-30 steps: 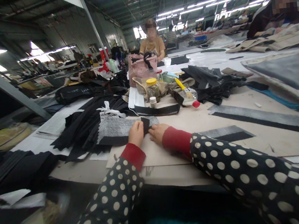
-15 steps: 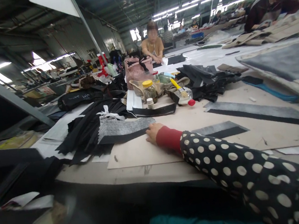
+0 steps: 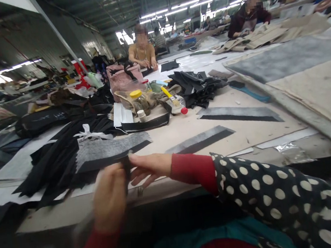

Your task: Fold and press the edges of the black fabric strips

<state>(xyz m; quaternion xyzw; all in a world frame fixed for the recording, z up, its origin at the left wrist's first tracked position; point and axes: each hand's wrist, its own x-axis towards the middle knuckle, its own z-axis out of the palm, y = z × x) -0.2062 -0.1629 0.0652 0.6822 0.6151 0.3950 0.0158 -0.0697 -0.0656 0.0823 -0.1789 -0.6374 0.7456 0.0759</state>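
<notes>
Blurred by motion, my left hand is raised at the table's front edge, its fingers closed on a dark fabric piece. My right hand reaches in from the right, thumb and fingers apart. Its fingertips are beside the dark piece; whether they touch it I cannot tell. Just behind the hands lies a grey-faced fabric piece with a black border. Similar grey-and-black strips rest farther right, a short one and a longer one.
A heap of black fabric strips spreads at left. Behind are a yellow-lidded jar, a yellow-handled brush, a pink bag and black cut pieces. Two people work across the table. A padded board stands right.
My left hand has come into view with a dark fabric piece. My right hand has left the bordered piece's edge and come nearer the front. The view has swung right.
</notes>
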